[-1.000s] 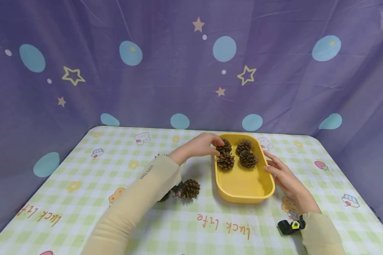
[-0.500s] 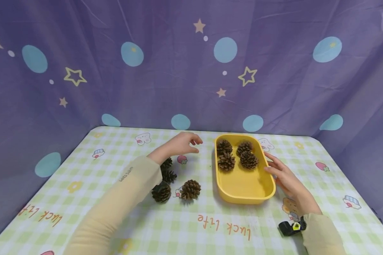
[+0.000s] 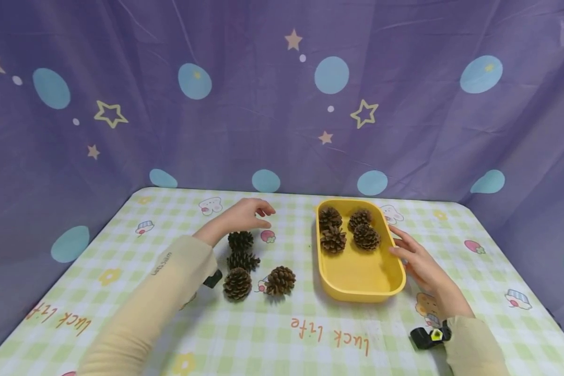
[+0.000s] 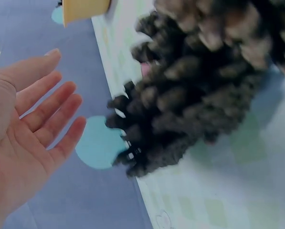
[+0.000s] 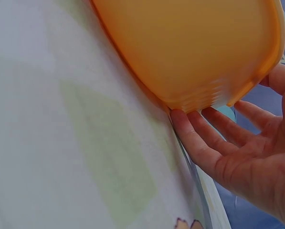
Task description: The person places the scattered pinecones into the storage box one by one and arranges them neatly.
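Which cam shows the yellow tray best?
Head view: the whole yellow tray shows, with four pine cones inside. Right wrist shows only its outer wall against the right hand; left wrist catches just a corner.

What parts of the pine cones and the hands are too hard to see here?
- Left wrist view: the pine cone is blurred and cut off by the top and right edges.
- Right wrist view: the yellow tray wall hides its inside.
- Head view: the right hand palm faces away; its touch on the tray is unclear.
- Head view: the left hand palm faces down, hidden.
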A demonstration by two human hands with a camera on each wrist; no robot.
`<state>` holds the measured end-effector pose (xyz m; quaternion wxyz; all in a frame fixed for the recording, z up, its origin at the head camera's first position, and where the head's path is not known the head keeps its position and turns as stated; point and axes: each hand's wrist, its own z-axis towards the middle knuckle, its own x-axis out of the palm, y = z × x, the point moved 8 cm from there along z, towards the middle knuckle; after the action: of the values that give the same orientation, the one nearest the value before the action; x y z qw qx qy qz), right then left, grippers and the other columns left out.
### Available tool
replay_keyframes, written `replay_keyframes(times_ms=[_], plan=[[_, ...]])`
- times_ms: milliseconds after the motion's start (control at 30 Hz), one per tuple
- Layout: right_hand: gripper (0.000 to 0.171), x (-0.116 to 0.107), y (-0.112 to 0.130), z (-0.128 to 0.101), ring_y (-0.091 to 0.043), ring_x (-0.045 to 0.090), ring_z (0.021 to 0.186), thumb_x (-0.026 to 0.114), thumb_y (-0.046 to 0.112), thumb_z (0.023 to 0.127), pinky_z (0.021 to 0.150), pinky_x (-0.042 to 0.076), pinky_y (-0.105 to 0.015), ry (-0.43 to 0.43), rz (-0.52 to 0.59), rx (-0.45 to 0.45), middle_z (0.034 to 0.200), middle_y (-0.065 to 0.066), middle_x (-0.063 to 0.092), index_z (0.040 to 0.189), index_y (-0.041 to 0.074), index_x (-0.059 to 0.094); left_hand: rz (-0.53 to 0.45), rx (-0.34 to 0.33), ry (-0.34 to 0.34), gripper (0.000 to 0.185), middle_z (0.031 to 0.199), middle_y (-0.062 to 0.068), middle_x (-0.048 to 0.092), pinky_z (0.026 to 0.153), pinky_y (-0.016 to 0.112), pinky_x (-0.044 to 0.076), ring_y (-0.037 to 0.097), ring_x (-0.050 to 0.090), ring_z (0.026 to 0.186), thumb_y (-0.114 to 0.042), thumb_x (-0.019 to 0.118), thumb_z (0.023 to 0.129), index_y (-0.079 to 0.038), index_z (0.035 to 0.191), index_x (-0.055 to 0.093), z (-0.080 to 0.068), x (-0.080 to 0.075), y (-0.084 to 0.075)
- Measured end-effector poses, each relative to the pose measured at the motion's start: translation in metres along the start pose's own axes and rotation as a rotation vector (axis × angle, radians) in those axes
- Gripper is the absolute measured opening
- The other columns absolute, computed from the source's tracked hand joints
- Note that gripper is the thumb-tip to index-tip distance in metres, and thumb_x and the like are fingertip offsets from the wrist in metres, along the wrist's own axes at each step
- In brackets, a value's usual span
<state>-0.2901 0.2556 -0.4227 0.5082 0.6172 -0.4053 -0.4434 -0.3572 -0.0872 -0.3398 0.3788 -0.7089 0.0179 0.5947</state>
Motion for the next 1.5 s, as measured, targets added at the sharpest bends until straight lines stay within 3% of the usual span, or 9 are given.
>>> replay_keyframes(times_ms=[300, 633, 1000, 1500], plan=[[0.065, 0.000, 0.000, 0.001, -0.004, 0.053, 0.104, 0.047, 0.024, 0.096, 0.087, 0.049, -0.039, 0.004, -0.001, 0.000, 0.143, -0.024, 0.022, 0.148, 0.019, 0.009, -0.027, -0.009, 0.012, 0.038, 0.115, 0.015, 0.059, 0.087, 0.040, 0.047, 0.028, 0.055, 0.106, -0.020, 0.067, 0.083, -0.007, 0.117, 0.059, -0.014, -0.001, 0.019], [0.065, 0.000, 0.000, 0.000, -0.004, 0.054, 0.103, 0.047, 0.023, 0.096, 0.086, 0.050, -0.039, 0.002, 0.001, -0.001, 0.143, -0.024, 0.022, 0.148, 0.019, 0.009, -0.083, -0.046, 0.056, 0.047, 0.119, 0.015, 0.057, 0.092, 0.044, 0.043, 0.030, 0.050, 0.112, -0.024, 0.067, 0.082, -0.004, 0.123, 0.055, -0.025, 0.008, 0.037], [0.062, 0.000, 0.000, 0.000, -0.002, 0.052, 0.106, 0.045, 0.023, 0.096, 0.087, 0.049, -0.035, 0.003, -0.006, -0.006, 0.144, -0.024, 0.021, 0.148, 0.013, 0.011, -0.104, -0.069, 0.099, 0.047, 0.122, 0.013, 0.056, 0.097, 0.045, 0.040, 0.030, 0.050, 0.115, -0.027, 0.066, 0.083, -0.004, 0.123, 0.055, -0.030, 0.019, 0.049], [0.065, -0.001, 0.000, 0.000, -0.007, 0.053, 0.105, 0.046, 0.022, 0.096, 0.087, 0.049, -0.043, 0.002, -0.006, 0.000, 0.143, -0.024, 0.022, 0.148, 0.018, 0.008, -0.066, -0.088, 0.143, 0.052, 0.124, 0.010, 0.055, 0.099, 0.045, 0.038, 0.029, 0.048, 0.117, -0.035, 0.067, 0.081, -0.007, 0.123, 0.056, -0.035, 0.026, 0.056]])
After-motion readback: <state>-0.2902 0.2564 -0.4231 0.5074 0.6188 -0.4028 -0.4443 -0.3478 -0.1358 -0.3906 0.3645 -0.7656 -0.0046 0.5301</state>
